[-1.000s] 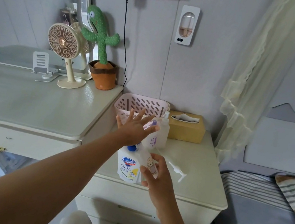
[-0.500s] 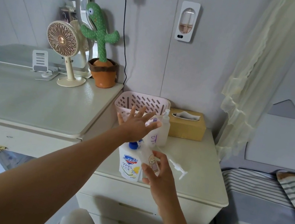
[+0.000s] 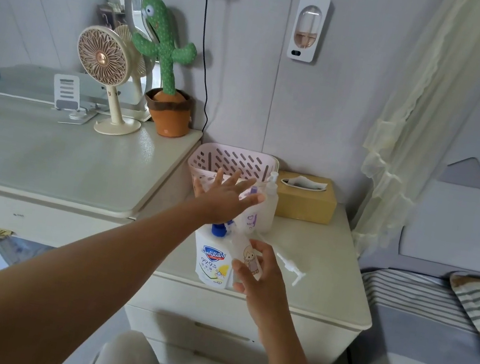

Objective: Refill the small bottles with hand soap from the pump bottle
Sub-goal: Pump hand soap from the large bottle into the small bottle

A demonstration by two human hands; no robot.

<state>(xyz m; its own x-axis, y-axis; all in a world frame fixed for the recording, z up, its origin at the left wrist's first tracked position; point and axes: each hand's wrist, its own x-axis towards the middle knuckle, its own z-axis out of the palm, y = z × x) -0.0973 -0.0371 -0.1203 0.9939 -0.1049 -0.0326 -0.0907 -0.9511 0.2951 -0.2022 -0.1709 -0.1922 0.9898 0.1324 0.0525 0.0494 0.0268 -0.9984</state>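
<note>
Left hand [image 3: 224,200] splayed, holding nothing; right hand [image 3: 264,283] pinches small bottle [image 3: 248,258]. Risk: knocking the Safeguard soap bottle [image 3: 212,261] over.

Low desk [image 3: 330,260] sits right of the dresser [image 3: 46,155], bed [image 3: 433,309] on its other side. Back of the desk: basket [image 3: 233,158] left, tissue box [image 3: 305,202] right, tall bottle [image 3: 270,202] just in front between them. Soap bottle [image 3: 212,256] is at the front edge, and a small bottle [image 3: 246,257] right beside it is in the right hand [image 3: 260,280]. The loose pump [image 3: 291,265] lies right of that. Left hand [image 3: 224,193] is above the soap bottle, in front of the basket. On the dresser, the fan [image 3: 102,58] stands left of the cactus [image 3: 163,42], both at the back.
</note>
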